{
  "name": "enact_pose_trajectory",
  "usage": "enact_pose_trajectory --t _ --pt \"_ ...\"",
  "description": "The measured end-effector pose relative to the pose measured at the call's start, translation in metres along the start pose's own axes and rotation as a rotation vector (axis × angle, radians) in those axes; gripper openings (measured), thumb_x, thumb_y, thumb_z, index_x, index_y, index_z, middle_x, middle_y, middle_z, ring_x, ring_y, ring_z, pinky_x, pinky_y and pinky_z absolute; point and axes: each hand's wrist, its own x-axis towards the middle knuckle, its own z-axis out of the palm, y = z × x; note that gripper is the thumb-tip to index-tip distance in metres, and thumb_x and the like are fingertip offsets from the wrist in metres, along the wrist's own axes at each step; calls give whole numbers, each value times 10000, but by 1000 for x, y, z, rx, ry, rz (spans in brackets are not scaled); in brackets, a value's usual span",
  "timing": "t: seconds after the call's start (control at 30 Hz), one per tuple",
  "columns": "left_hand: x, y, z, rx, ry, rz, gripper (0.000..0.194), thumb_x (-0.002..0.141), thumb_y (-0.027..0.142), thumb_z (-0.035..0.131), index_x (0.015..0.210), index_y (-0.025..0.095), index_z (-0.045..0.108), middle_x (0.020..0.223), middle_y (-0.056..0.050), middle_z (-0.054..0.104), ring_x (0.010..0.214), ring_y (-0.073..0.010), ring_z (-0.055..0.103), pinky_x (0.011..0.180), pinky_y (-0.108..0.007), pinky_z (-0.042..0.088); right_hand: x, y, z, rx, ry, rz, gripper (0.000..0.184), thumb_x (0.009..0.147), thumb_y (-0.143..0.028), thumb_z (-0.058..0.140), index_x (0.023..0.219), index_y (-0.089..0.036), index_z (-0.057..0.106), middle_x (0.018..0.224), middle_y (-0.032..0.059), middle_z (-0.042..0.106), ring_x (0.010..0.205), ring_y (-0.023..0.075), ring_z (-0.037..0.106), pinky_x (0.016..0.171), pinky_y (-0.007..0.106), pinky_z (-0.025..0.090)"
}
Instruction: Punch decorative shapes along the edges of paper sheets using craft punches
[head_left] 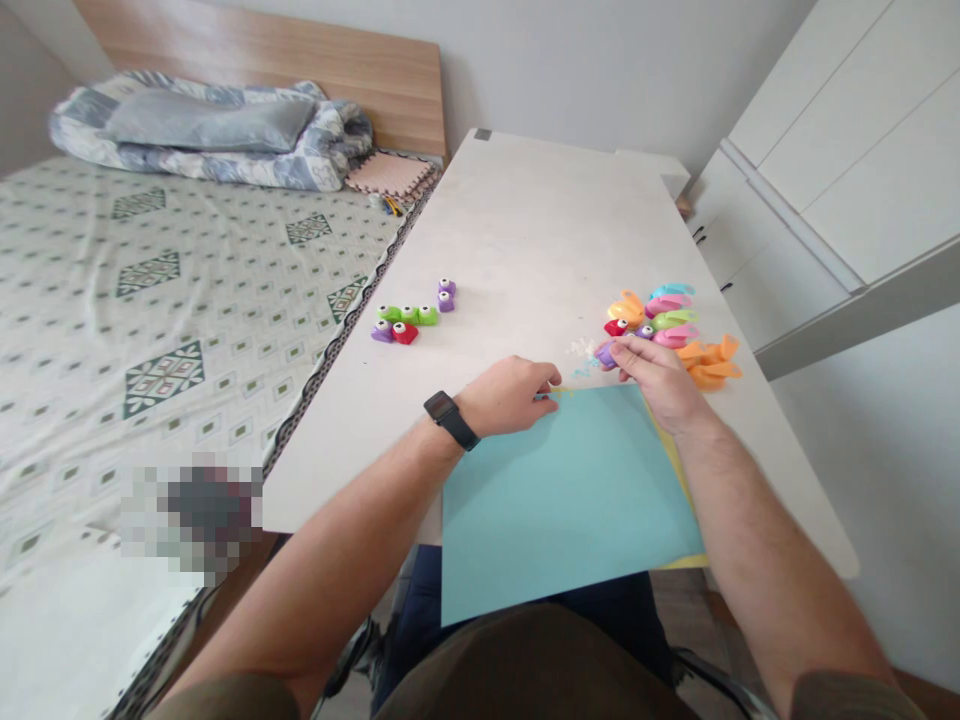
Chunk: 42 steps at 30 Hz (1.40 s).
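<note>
My right hand [651,368] grips a small purple craft punch [606,354] by the far edge of a light blue paper sheet [555,500]. Whether the punch is on the paper's edge I cannot tell. My left hand [521,393], with a black watch on the wrist, is at the sheet's far left corner. Its fingers are curled, thumb and forefinger apart, with nothing visible between them. Tiny white and blue paper bits [582,358] lie beside the punch. Under the blue sheet, a yellow sheet [679,470] shows along the right side.
Several colourful punches with eyes [409,318] stand left on the white table [547,220]. Orange, pink, green and blue plastic pieces [675,315] cluster to the right. A bed [247,270] with folded bedding adjoins the table's left; white cabinets [825,150] are at right.
</note>
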Motion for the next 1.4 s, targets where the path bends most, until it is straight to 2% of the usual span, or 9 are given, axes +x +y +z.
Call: enact_pose_trajectory --t 0.17,0.3,0.4,0.57,0.77,0.97,1.17,1.3,1.4 --pt "0 -1 0 4 -2 -4 317 872 283 637 1163 175 700 1006 -46 776 874 -199 715 778 -293 539 1 -1 -3 -83 80 -66 393 886 -566 649 1104 -253 742 992 52 734 883 223 662 710 341 503" --pt "0 -2 0 -1 -10 0 288 877 271 625 1137 177 706 1002 -46 778 888 -198 717 781 -287 537 2 0 -10 -317 240 -205 422 890 -587 624 1116 -245 725 1045 72 723 930 244 664 854 409 532" --pt "-1 -1 -1 -6 -19 3 258 880 258 613 1105 177 712 997 -45 780 890 -194 718 786 -283 536 2 5 -15 -470 312 -228 463 870 -580 641 1159 -221 678 1022 91 727 863 245 669 823 433 547" --pt "-1 0 -3 -10 -30 9 217 878 247 608 1052 180 719 981 -42 780 864 -186 716 762 -277 528 3 14 -12 -727 270 -225 310 866 -495 660 1018 -224 645 926 95 729 788 257 647 768 429 515" --pt "-1 -1 -2 -7 -22 18 201 877 246 615 1036 182 720 960 -39 779 838 -182 712 744 -273 521 4 17 -13 -1099 215 -371 248 934 -396 551 969 -192 688 913 157 713 964 346 567 888 480 428" --pt "-1 0 -3 -10 -22 15 205 877 250 617 1038 177 722 964 -47 778 850 -184 713 751 -271 525 8 21 -19 -1173 223 -409 233 904 -350 573 984 -182 713 967 147 721 982 330 550 942 474 399" --pt "-2 -1 -3 -18 -18 25 201 869 243 614 1028 180 721 965 -47 779 850 -183 714 752 -270 524 12 33 -22 -1214 324 -358 285 869 -329 604 1085 -160 684 1049 176 675 1036 352 524 940 485 392" --pt "-2 -3 -2 -36 -21 23 204 851 230 622 1021 179 724 963 -47 781 855 -181 717 753 -264 526 12 35 -16 -1152 364 -379 355 856 -379 635 1135 -160 661 1029 171 658 1030 356 528 959 507 388" --pt "-2 -4 -2 -55 -24 21 219 843 219 624 1032 174 724 955 -46 782 853 -178 719 761 -259 529 13 23 -6 -1076 361 -438 353 873 -402 631 1136 -168 657 1052 166 656 1065 352 535 996 514 381"
